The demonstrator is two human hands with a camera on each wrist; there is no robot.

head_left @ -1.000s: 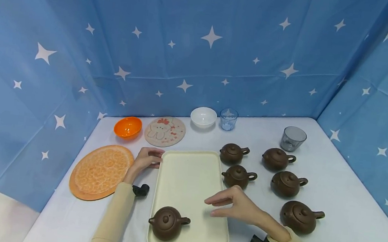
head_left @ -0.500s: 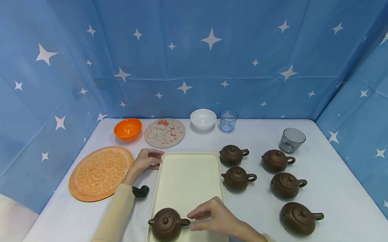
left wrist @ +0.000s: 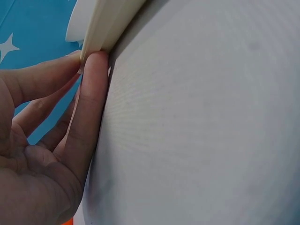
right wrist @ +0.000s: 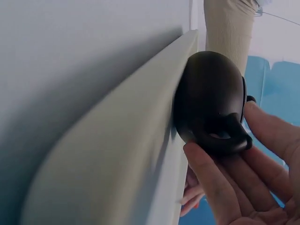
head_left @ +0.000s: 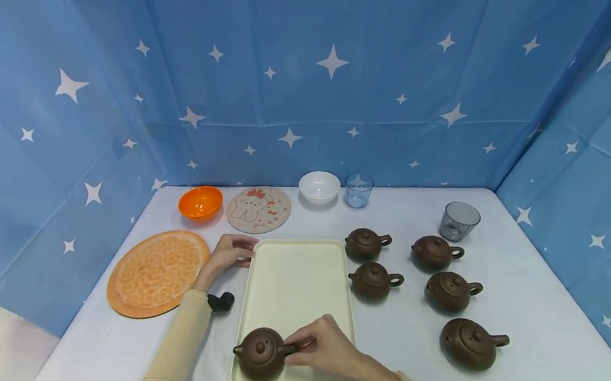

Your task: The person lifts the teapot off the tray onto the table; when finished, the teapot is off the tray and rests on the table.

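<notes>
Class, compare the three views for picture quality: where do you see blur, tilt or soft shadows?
Head view: sharp, evenly lit, soft shadows under the teapots; the backdrop's edges bow. Left wrist view: tilted, the left hand and tray rim close and soft. Right wrist view: tilted, the near tray edge blurred, the teapot dark with a faint sheen.

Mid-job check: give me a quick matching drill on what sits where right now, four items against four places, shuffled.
Items:
1. teapot at the right hand
2. orange bowl
3. grey glass
4. left hand

Places:
A. far right of the table
B. on the cream tray, near end
C. at the tray's far left corner
D. left of the bunny coaster

Pairs: 1-B, 2-D, 3-A, 4-C
</notes>
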